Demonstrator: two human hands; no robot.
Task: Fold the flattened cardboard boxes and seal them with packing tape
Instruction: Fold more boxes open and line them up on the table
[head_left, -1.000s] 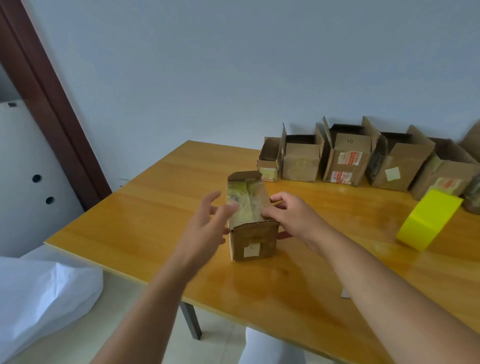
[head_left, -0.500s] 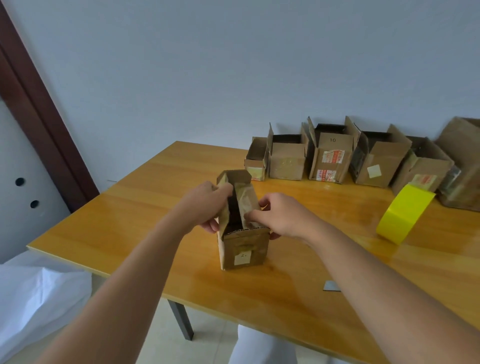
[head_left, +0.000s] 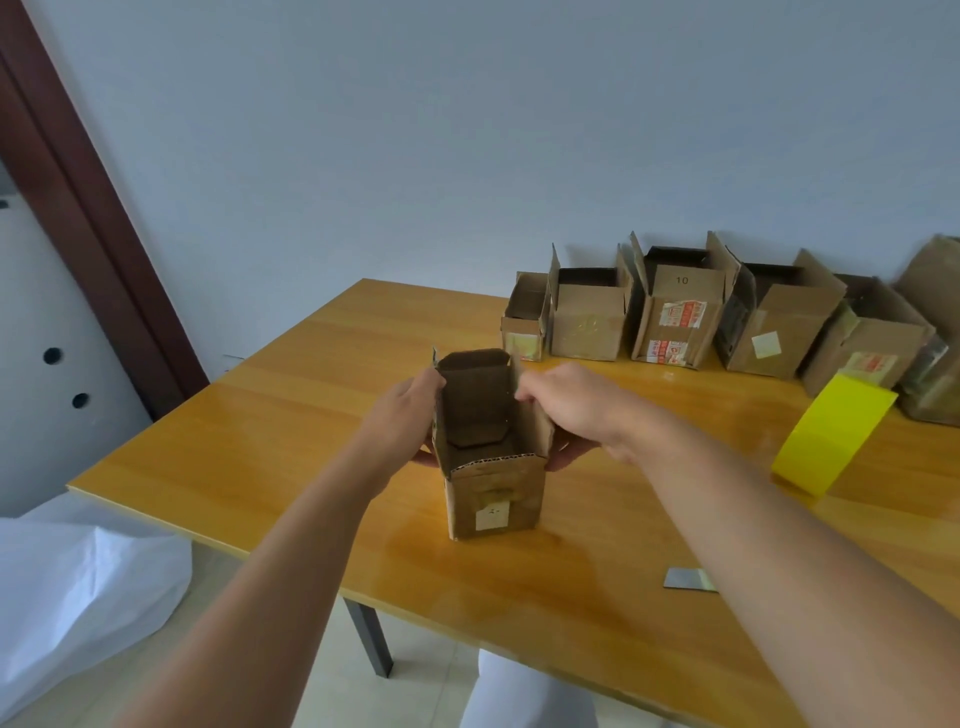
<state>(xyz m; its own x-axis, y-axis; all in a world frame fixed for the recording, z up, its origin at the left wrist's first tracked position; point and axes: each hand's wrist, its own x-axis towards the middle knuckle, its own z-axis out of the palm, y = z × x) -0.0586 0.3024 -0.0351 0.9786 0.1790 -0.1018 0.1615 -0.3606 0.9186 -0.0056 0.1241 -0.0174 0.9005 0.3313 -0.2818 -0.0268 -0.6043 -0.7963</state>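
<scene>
Since a second ago both top flaps of the small box (head_left: 493, 457) have been pulled apart: they lay folded over the top then, and now stand up, leaving the mouth open. Both hands have moved from the top to the flaps.

Hands: the left hand (head_left: 402, 421) grips the left flap, fingers curled round its outer side. The right hand (head_left: 574, 405) grips the right flap, pinching its upper edge near the far corner.

Location: the small box stands upright on the bench (head_left: 291, 415), near the middle, its labelled face toward the near edge.

Contents: nothing is visible inside except the folded bottom flaps lying flat at the base.

Progress, as judged: this box is erected and its bottom appears closed, but the top is open and I see no fresh tape across it. Closing the top flaps and taping them remains.

Other containers: a row of boxes (head_left: 675, 317) stands along the far right of the bench against the wall, flaps up and mouths open; their interiors are dark and contents cannot be made out. These too appear unsealed at the top.

Materials: a roll of yellow tape (head_left: 831, 436) stands on edge at the right, well apart from both hands. A small grey flat piece (head_left: 688, 578) lies on the near right of the bench.
</scene>
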